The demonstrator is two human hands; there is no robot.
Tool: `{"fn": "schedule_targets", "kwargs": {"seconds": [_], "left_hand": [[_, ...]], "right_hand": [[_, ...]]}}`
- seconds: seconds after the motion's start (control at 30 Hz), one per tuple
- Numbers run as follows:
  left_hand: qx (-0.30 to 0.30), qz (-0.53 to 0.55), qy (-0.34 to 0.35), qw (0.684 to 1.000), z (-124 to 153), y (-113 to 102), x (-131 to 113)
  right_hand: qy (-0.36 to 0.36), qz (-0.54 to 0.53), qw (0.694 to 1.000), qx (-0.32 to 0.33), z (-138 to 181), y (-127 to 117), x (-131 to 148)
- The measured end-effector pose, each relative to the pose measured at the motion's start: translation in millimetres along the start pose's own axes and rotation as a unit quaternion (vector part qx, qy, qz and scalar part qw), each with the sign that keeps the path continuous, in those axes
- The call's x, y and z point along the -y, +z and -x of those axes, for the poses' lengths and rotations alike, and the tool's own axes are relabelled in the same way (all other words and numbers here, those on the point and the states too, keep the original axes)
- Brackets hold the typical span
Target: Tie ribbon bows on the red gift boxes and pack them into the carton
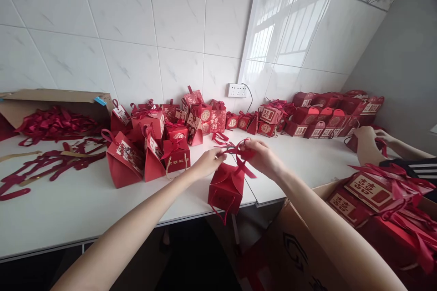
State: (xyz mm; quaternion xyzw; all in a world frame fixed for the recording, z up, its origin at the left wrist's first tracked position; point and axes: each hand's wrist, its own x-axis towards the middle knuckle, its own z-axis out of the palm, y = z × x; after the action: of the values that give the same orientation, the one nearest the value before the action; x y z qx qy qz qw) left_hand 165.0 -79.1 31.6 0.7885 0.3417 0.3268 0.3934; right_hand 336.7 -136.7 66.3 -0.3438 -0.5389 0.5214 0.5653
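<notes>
A red gift box point(225, 188) with a thin rope handle stands at the table's front edge, right below my hands. Above its folded top runs a red ribbon point(241, 163), with one end hanging loose on the right. My left hand point(210, 163) pinches the ribbon on the left side. On the other side my right hand point(261, 157) is closed on the ribbon too, fingers pressed together. Just left of the box sits another red box point(176, 157) with a bow and a cream rope handle.
Many red boxes point(124, 159) crowd the white table point(85, 209) along the wall. Ribbons fill an open carton point(54, 95) at left, and loose ribbons point(61, 161) lie before it. At lower right stands a carton point(293, 241) of finished-looking boxes. Another person's hands point(367, 141) hold a red box at far right.
</notes>
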Motion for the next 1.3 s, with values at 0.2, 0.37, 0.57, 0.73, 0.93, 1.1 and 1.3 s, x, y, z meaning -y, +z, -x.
{"fn": "schedule_targets", "kwargs": {"seconds": [0.2,0.37,0.57,0.73,0.93,1.1,1.3], "left_hand": [[-0.034,0.111,-0.011,0.993,-6.2,-22.7,-10.0],[-0.062,0.219,0.011,0.974,-7.8,-50.1,-34.5],[-0.024,0.195,0.021,0.98,-8.7,-61.4,-49.5],[-0.045,0.191,0.039,0.98,-11.5,-63.3,-52.5],[-0.012,0.165,0.046,0.985,-10.6,-71.0,-46.2],[-0.013,0.138,0.008,0.99,-8.2,-74.2,-29.2],[-0.052,-0.024,-0.04,0.998,-3.9,-73.4,-13.6]], "right_hand": [[-0.017,0.025,0.999,-0.041,5.6,-8.4,23.1],[-0.057,0.007,0.996,-0.064,6.9,-15.1,38.4],[-0.098,0.044,0.991,-0.077,6.7,-14.2,50.2],[-0.127,0.142,0.978,-0.089,5.1,-13.7,49.4],[-0.15,0.225,0.96,-0.07,13.7,-14.2,53.2],[-0.172,0.225,0.958,-0.054,22.1,-20.3,59.2],[-0.199,0.241,0.94,-0.134,30.8,-29.5,60.9]]}}
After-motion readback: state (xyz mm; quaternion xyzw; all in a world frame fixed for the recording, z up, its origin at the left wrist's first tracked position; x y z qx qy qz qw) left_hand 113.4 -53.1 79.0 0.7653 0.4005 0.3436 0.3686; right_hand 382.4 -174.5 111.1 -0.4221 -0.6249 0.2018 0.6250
